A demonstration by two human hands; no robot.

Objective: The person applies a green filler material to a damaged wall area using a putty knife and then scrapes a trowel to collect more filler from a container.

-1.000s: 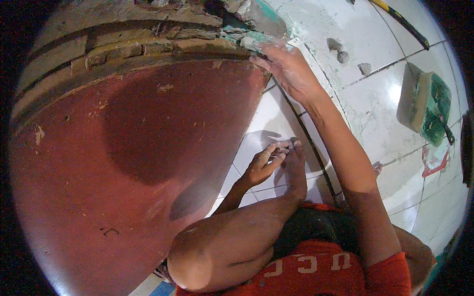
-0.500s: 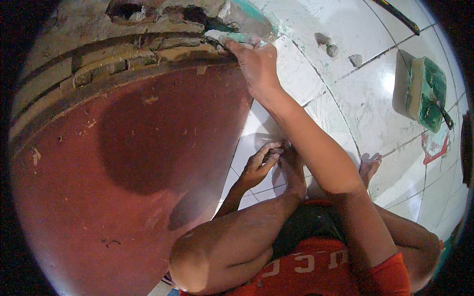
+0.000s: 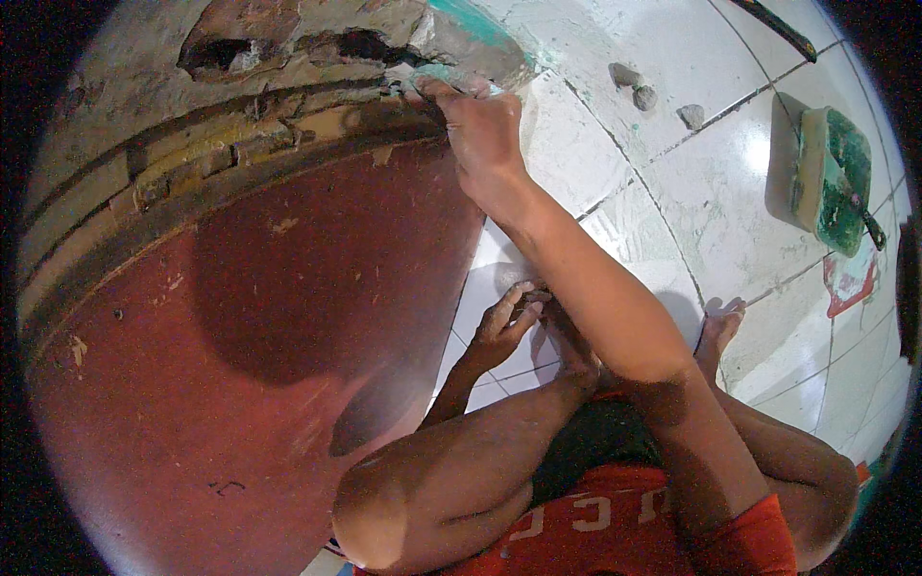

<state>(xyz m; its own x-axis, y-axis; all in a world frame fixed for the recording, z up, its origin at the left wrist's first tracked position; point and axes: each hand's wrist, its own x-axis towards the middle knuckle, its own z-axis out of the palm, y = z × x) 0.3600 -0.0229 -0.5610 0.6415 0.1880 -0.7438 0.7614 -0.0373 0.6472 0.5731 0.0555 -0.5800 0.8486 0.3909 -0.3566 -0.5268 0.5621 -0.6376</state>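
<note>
My right hand (image 3: pixel 485 130) reaches far forward to the broken bottom of the wall (image 3: pixel 317 24). Its fingers are closed on a flat chunk of plaster (image 3: pixel 437 73), pale and greenish, at the ragged gap above the door frame (image 3: pixel 202 154). The hand covers part of the chunk. Lower down, my left hand (image 3: pixel 501 326) is beside my left foot, its fingers curled toward the thumb. What lies between them, perhaps a small dark lump, is too unclear to name.
A red door panel (image 3: pixel 288 317) fills the left side. On the white tiles (image 3: pixel 711 182) lie several grey rubble lumps (image 3: pixel 645 97). A green-smeared tub (image 3: pixel 812 163) holds a dark-handled tool (image 3: pixel 872 228). A red-edged scrap (image 3: pixel 850 288) and a long black tool (image 3: pixel 783 29) are nearby.
My right hand has shifted slightly left and down with the plaster chunk, which now shows less beyond the fingers. My left hand has barely moved.
</note>
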